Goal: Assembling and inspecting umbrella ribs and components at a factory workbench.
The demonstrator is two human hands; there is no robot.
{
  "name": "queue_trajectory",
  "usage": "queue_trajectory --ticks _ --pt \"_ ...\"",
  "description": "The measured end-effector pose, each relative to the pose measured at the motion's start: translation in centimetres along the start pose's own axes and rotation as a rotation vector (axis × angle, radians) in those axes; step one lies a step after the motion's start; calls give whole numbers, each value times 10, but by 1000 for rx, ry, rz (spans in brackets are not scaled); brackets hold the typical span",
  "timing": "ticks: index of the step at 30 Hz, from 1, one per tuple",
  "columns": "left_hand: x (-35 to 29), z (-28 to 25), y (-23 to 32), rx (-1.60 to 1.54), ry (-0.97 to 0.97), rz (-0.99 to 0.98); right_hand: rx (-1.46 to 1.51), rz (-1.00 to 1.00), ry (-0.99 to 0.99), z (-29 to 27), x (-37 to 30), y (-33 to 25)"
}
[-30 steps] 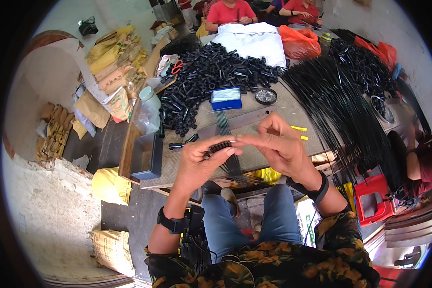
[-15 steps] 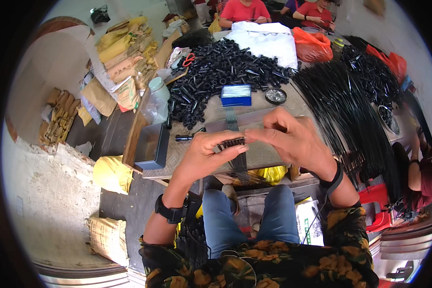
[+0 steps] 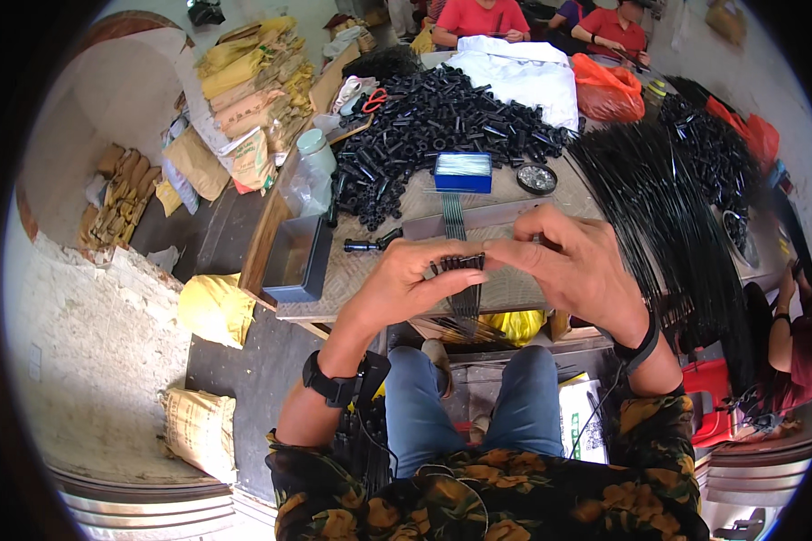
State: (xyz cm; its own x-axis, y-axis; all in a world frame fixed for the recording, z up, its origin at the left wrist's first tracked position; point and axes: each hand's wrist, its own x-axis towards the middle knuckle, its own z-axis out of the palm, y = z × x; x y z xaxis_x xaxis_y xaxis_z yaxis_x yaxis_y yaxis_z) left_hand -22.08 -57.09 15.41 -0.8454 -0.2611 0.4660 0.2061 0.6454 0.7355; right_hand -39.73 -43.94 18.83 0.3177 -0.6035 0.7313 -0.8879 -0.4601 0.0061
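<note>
My left hand (image 3: pixel 395 281) is closed in a pinch on a row of small black ribbed pieces (image 3: pixel 460 263), held above the table's near edge. Against its right end, my right hand (image 3: pixel 576 261) has thumb and forefinger pressed together; whatever they hold is hidden or too small to name. Several thin dark rods (image 3: pixel 454 216) run from under my hands toward a blue box (image 3: pixel 463 185) full of fine pale sticks. A round black dish (image 3: pixel 537 178) with small shiny bits stands right of the box. Near my left hand lies a black tube (image 3: pixel 363 244).
A big heap of short black tubes (image 3: pixel 424 122) covers the far left of the table. Long black rods (image 3: pixel 645 207) are spread at the right. A grey-blue bin (image 3: pixel 296 261) and a lidded jar (image 3: pixel 315 149) stand at the left edge. Co-workers (image 3: pixel 483 20) sit across the table.
The view has shifted, so the table's things appear a little further right. Both hands stay together at the black row, the right fingers still pinched at its right end.
</note>
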Motion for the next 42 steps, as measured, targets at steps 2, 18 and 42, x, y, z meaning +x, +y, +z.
queue_trajectory --ticks 2,18,42 --pt "-1 2 -1 -65 49 -12 12 40 3 2 -3 -1" --pt "5 0 -11 214 6 114 85 -73 5 7 -3 5" --pt "-110 -44 -31 -222 959 -320 789 22 -52 128 -76 -134"
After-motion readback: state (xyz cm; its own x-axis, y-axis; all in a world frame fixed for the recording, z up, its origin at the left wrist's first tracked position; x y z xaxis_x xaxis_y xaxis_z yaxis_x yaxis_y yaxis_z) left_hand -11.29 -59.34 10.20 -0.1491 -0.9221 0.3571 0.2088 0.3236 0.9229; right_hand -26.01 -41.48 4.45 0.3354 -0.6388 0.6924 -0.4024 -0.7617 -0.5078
